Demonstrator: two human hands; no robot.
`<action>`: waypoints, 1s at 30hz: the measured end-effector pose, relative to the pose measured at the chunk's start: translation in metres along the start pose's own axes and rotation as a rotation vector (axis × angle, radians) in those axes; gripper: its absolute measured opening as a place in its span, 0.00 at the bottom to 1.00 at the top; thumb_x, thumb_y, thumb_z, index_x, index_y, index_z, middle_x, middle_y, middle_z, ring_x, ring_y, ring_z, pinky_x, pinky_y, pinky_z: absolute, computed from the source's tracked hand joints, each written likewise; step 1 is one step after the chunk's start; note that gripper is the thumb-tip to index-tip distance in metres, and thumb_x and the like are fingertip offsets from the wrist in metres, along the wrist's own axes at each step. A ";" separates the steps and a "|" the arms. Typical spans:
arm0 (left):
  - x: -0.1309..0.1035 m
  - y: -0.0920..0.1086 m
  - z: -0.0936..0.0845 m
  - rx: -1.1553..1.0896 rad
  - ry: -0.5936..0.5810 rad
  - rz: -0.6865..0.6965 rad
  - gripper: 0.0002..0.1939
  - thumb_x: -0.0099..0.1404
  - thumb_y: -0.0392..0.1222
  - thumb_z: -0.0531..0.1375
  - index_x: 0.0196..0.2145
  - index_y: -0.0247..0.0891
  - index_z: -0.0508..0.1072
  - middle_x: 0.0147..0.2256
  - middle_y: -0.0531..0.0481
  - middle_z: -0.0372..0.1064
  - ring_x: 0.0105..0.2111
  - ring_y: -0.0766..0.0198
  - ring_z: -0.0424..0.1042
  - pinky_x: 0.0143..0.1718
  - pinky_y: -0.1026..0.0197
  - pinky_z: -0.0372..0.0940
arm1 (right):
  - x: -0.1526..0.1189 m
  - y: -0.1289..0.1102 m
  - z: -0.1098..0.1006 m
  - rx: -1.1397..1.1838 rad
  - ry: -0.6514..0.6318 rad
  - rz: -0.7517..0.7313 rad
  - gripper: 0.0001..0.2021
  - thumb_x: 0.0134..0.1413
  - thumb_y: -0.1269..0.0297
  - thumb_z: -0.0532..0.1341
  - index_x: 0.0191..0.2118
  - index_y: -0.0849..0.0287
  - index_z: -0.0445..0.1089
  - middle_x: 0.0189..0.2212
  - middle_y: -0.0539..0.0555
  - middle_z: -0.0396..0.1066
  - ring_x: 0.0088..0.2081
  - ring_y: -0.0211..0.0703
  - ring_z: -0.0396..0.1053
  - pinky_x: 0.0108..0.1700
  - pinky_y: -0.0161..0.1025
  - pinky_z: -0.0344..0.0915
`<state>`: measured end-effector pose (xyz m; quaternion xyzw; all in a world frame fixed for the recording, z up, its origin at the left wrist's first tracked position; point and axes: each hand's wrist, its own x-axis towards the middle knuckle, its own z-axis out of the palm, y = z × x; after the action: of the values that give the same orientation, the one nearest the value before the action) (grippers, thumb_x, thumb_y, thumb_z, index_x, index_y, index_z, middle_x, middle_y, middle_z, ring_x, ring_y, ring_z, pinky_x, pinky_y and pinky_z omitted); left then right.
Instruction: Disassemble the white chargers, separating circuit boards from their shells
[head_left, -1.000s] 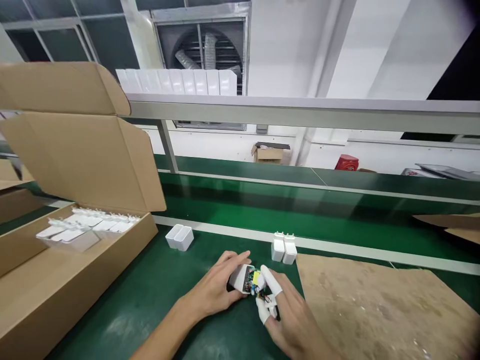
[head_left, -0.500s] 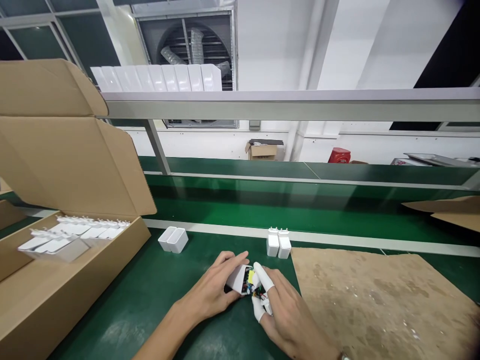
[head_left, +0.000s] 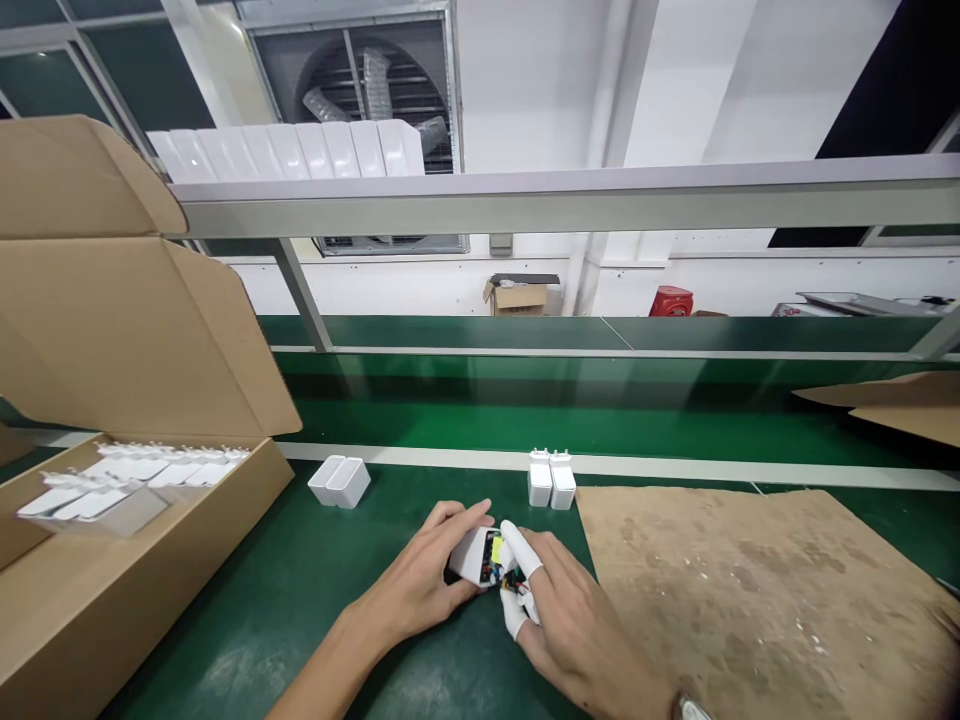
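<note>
Low in the middle of the frame, the left hand [head_left: 431, 580] pinches a small white charger shell [head_left: 471, 553], its open end facing right toward the right hand [head_left: 570, 625], whose capped fingers [head_left: 516, 546] press a circuit board [head_left: 499, 570] at that opening; both grips are closed on the parts. Beyond, on the green tabletop [head_left: 315, 580], two finished plugs [head_left: 551, 480] stand upright; two empty shells [head_left: 339, 481] lie to the left

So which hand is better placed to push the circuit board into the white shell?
Probably the right hand: its capped fingertips already sit on the circuit board at the shell's open end, while the left hand wraps the white shell, steadying it.
</note>
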<state>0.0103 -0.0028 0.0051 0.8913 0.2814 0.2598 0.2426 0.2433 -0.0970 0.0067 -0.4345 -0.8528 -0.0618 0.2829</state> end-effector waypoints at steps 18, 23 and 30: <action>0.001 0.003 0.006 -0.088 0.019 0.022 0.47 0.68 0.30 0.66 0.73 0.58 0.47 0.58 0.49 0.68 0.60 0.54 0.62 0.59 0.51 0.67 | 0.000 0.000 0.001 0.022 0.027 -0.005 0.25 0.53 0.80 0.54 0.58 0.69 0.63 0.56 0.69 0.68 0.52 0.61 0.67 0.53 0.60 0.76; 0.001 0.004 0.007 -0.099 0.017 0.017 0.47 0.68 0.29 0.66 0.73 0.59 0.47 0.58 0.50 0.68 0.61 0.56 0.61 0.60 0.51 0.66 | 0.000 0.004 0.002 0.105 0.021 0.003 0.23 0.56 0.81 0.54 0.58 0.67 0.62 0.57 0.68 0.66 0.54 0.60 0.66 0.55 0.58 0.74; 0.002 0.002 0.005 -0.063 0.035 0.032 0.44 0.65 0.30 0.68 0.70 0.55 0.55 0.57 0.48 0.69 0.59 0.54 0.63 0.59 0.51 0.67 | -0.001 0.005 0.001 0.300 -0.012 0.052 0.38 0.58 0.82 0.53 0.72 0.60 0.46 0.64 0.65 0.60 0.64 0.55 0.61 0.63 0.55 0.70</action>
<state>0.0158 -0.0049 0.0031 0.8830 0.2631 0.2879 0.2612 0.2471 -0.0943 0.0044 -0.4096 -0.8426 0.0763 0.3412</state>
